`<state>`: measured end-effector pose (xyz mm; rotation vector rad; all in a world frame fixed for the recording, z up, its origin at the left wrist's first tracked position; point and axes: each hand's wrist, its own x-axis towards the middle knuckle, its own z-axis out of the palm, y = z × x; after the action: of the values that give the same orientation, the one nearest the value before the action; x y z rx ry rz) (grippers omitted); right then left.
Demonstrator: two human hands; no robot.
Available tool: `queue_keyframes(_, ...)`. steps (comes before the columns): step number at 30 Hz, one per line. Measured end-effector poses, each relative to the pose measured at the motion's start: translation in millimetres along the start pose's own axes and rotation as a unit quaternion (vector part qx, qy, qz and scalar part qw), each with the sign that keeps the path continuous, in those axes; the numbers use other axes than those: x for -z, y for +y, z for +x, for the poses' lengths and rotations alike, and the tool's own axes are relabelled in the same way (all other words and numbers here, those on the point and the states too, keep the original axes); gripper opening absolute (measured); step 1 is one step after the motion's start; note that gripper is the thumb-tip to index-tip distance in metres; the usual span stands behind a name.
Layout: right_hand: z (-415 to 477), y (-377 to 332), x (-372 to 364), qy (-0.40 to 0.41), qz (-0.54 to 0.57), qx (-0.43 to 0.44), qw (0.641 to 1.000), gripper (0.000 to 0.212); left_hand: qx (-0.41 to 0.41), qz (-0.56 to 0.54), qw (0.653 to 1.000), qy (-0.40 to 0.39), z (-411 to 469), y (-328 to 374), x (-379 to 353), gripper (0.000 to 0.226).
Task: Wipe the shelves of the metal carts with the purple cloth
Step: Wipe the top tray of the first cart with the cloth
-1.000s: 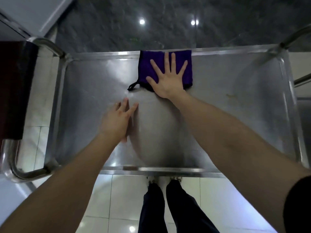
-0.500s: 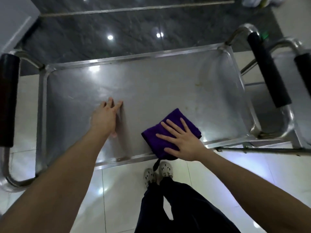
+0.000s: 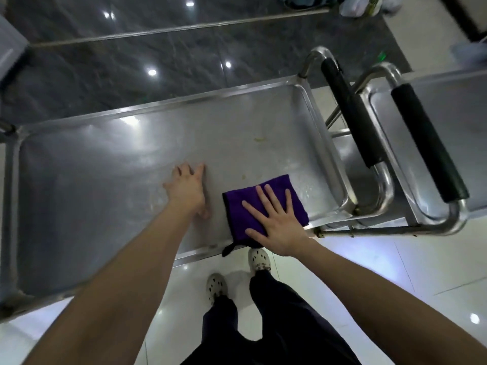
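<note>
The purple cloth (image 3: 238, 206) is a folded, fuzzy rectangle with a black edge binding and a black hanging loop (image 3: 228, 250) that dangles over the shelf's near rim. It lies on the top shelf (image 3: 92, 193) of a brushed stainless-steel cart, towards the near right corner. The right hand (image 3: 279, 225) presses flat on it, fingers straight and spread. The left hand (image 3: 188, 188) lies palm down on the bare steel just beside the cloth, fingers straight and slightly apart.

The shelf is a shallow tray with rounded corners, smeared and carrying a yellowish speck (image 3: 259, 139). At right stands a 2nd steel cart (image 3: 461, 114). Both tubular handles wear black foam grips (image 3: 350, 114). Below are glossy white tiles and perforated clogs (image 3: 216, 287).
</note>
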<state>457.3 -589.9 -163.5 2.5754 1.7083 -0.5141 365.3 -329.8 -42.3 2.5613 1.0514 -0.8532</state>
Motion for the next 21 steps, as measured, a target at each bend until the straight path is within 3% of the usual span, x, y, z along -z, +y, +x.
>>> queue_keyframes(4, 26, 74, 21, -0.017, -0.022, 0.211, 0.977, 0.073, 0.008, 0.009, 1.0, 0.015, 13, 1, -6, 0.157)
queue_keyframes(6, 55, 118, 39, -0.021, -0.052, 0.256, 0.965, 0.074, 0.0, 0.014, 1.0, 0.024, 18, -1, -12, 0.161)
queue_keyframes(8, 95, 151, 56, -0.004, -0.064, 0.2, 0.978, 0.075, 0.003, 0.024, 0.999, 0.03, 23, -2, -16, 0.164)
queue_keyframes(11, 172, 165, 82, 0.028, -0.017, -0.008, 0.999, 0.077, 0.016, 0.012, 0.999, 0.048, 28, -5, -22, 0.165)
queue_keyframes(14, 254, 138, 102, 0.024, 0.049, -0.167, 0.984, 0.088, 0.02, 0.009, 0.998, 0.06, 32, -7, -26, 0.162)
queue_keyframes(17, 295, 99, 102, 0.031, 0.056, -0.17, 0.983, 0.089, 0.023, -0.007, 0.998, 0.052, 34, -8, -28, 0.164)
queue_keyframes(21, 273, 67, 84, 0.036, 0.015, -0.067, 0.997, 0.084, 0.02, -0.013, 0.998, 0.054, 31, -9, -24, 0.162)
